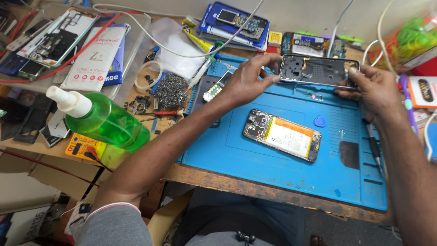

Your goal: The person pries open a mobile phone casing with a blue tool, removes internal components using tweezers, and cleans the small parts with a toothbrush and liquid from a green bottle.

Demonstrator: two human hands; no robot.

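Over the blue mat's (282,177) far edge, we hold the phone frame (318,70) by its 2 ends, left hand (248,82) and right hand (371,89) pinching. Slack fingertips could drop it onto the opened phone (282,135) mid-mat.

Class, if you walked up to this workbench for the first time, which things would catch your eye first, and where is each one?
The bright blue work mat fills the middle of the bench, with an opened phone and its orange-and-white battery lying at its centre. Above it, the left hand and right hand hold a dark phone frame by its two ends. At the left, a green spray bottle lies tilted over the clutter.
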